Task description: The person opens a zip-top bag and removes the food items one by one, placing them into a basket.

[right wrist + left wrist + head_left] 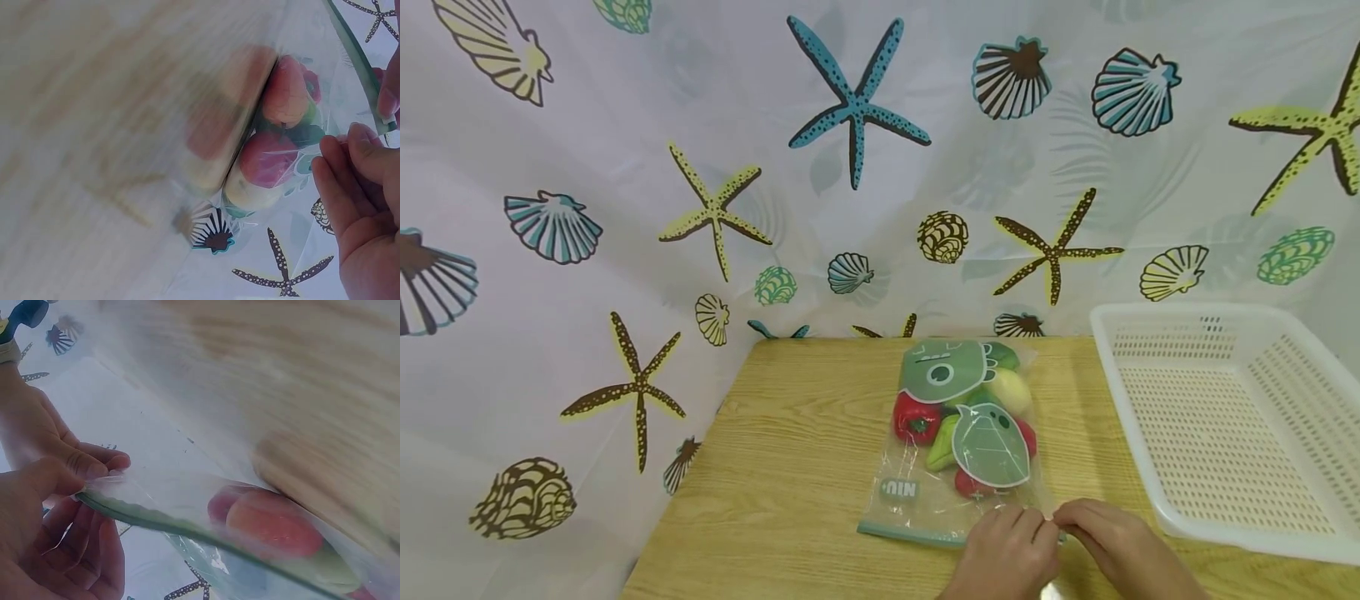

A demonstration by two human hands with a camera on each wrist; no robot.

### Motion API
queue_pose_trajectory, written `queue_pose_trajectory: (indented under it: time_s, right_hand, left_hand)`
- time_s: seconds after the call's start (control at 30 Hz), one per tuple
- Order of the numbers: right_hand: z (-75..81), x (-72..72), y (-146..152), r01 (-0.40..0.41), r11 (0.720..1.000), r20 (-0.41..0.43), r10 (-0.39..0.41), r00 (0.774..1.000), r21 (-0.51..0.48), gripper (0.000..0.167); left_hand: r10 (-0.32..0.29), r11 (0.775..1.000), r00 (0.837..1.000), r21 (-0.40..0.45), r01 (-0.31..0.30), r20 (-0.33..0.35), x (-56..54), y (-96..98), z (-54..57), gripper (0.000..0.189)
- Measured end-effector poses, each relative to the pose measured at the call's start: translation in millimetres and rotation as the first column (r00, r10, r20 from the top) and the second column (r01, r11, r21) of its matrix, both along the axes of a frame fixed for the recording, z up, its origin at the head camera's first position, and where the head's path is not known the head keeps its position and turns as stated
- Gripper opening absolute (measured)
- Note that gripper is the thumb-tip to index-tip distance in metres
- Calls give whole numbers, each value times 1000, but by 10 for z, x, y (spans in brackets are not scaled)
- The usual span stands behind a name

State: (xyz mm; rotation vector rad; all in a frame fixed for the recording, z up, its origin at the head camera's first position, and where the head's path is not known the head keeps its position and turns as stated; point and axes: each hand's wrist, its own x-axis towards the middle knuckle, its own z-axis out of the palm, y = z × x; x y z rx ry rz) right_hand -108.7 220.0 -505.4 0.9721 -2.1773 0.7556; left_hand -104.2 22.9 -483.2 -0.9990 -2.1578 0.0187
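Clear plastic zip bag with green printed patches [992, 450] lies on the pale wood-grain counter [790, 450], its bottom at the far edge and its teal-green zip strip [910, 533] along the mouth, facing the near edge. Through the film show a glossy red bell pepper [916, 419], a yellow-green tapered piece [943, 448] and a pale yellow round piece [1009, 392]. A white perforated plastic basket [1122, 417] stands to the bag's right, reaching from the counter's far edge toward its near right corner.

Both hands meet at the mouth's right corner. The left hand [1009, 550] pinches the end of the strip between thumb and finger, its other fingers loosely bent. The right hand [1108, 533] is just beside it, thumb against fingertips, pinching the clear film at that corner.

The step in hand seems to be working the zip at this end; whether the strip is sealed or parted I cannot tell. The next move probably calls for a firm left pinch while the right works along the strip, without tearing the thin film
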Motion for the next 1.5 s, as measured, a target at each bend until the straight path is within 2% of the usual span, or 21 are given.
queue_pose_trajectory:
  time_s: [0.17, 0.37, 0.5, 0.57, 0.67, 0.77, 0.9, 1.1, 1.23, 1.37, 1.43, 1.5]
  right_hand:
    - [17, -11, -27, -16, 1000, -4, 16, 1000, 8, 41]
    - [34, 7, -36, 18, 998, 21, -20, 1000, 55, 43]
    - [26, 10, -13, 7, 1000, 32, -6, 999, 0, 41]
    - [21, 0, 12, -3, 999, 26, 4, 1000, -37, 39]
    - [21, -18, 34, -15, 997, 20, 17, 1000, -72, 38]
    - [29, -30, 36, -18, 998, 14, 19, 1000, -66, 37]
    - [32, -25, 38, -12, 999, 26, 13, 1000, -47, 38]
    - [23, -11, 41, -10, 999, 28, 12, 1000, -45, 39]
    - [16, -6, 41, -4, 999, 25, 5, 1000, -40, 40]
    - [6, -4, 44, 7, 999, 23, -6, 1000, -39, 40]
    - [0, -8, 44, 3, 999, 18, -2, 1000, -47, 40]
    - [-4, -16, 41, -8, 998, 12, 9, 1000, -58, 40]
  left_hand:
    - [8, 1000, 1000, 19, -8, -3, -13, -52, -11, 18]
    - [7, 999, 1000, 31, -7, 7, -26, -96, -26, 21]
    - [-2, 998, 1000, 69, 4, -24, -47, -154, -38, 24]
    - [13, 997, 999, 75, -10, -40, -63, -194, -54, 25]
    - [39, 997, 999, 64, -37, -31, -74, -261, -69, 26]
    - [59, 997, 998, 42, -59, -1, -64, -318, -78, 28]
    - [64, 997, 998, 31, -64, -2, -55, -392, -90, 28]
    - [71, 997, 997, 38, -69, -37, -49, -530, -117, 8]
    - [71, 997, 996, 45, -69, -46, -52, -636, -153, 28]
    - [77, 997, 997, 31, -76, -26, -57, -731, -176, 34]
    - [88, 996, 996, 20, -87, -20, -54, -781, -177, 31]
    - [103, 995, 995, 13, -103, -16, -48, -831, -171, 19]
